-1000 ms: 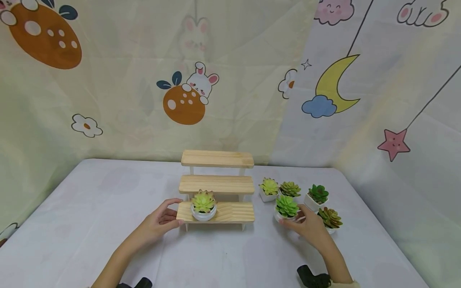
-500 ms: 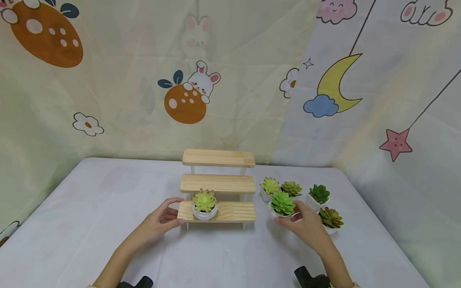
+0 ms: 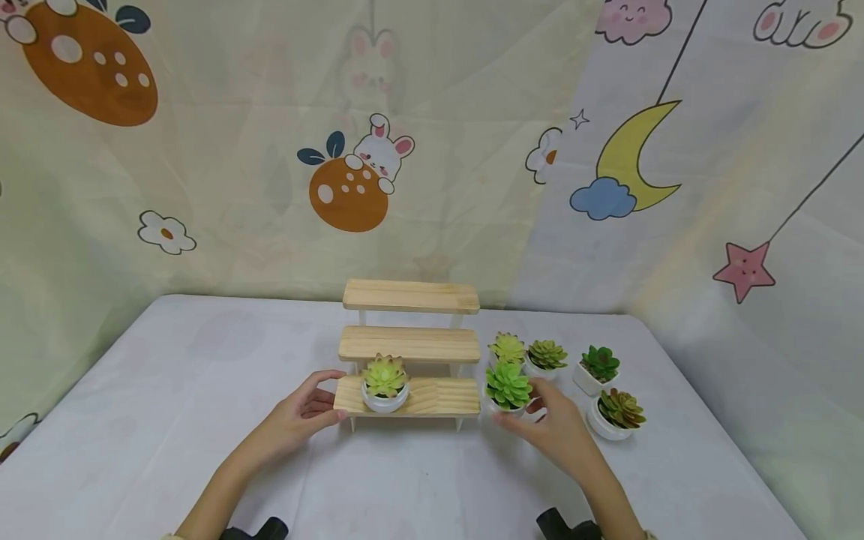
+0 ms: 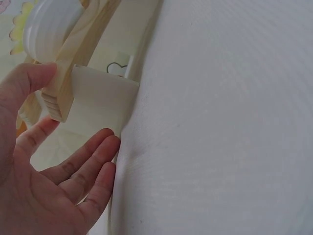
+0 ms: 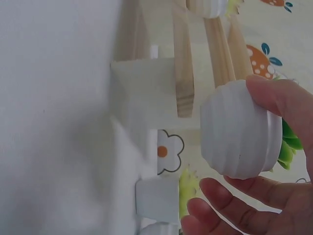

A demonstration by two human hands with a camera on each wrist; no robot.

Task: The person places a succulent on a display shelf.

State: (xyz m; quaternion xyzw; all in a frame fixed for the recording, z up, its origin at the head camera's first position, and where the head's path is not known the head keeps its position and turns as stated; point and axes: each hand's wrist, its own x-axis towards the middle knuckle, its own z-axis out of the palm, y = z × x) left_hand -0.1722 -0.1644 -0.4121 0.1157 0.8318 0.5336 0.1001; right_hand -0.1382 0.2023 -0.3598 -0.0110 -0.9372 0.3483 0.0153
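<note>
My right hand (image 3: 556, 431) grips a bright green potted succulent (image 3: 508, 384) by its white pot, just off the right end of a three-step wooden plant stand (image 3: 410, 343). In the right wrist view, thumb and fingers are on opposite sides of the ribbed white pot (image 5: 239, 129), held above the table. My left hand (image 3: 301, 415) pinches the left end of the stand's lowest step (image 4: 59, 95) between thumb and index finger; its other fingers are loosely bent below. A yellow-green succulent with reddish tips (image 3: 385, 377) stands in a round white pot on that step, left of centre.
Right of the stand, a yellow-green succulent (image 3: 508, 347) and an olive one (image 3: 547, 355) stand close together. Farther right are a dark green succulent (image 3: 600, 364) and a brownish-green one (image 3: 619, 409). Behind the white-covered table (image 3: 223, 352) hangs a printed curtain (image 3: 459, 150).
My right hand has carried the bright green succulent leftward from the group of pots to beside the stand. The left hand keeps its place on the lowest step.
</note>
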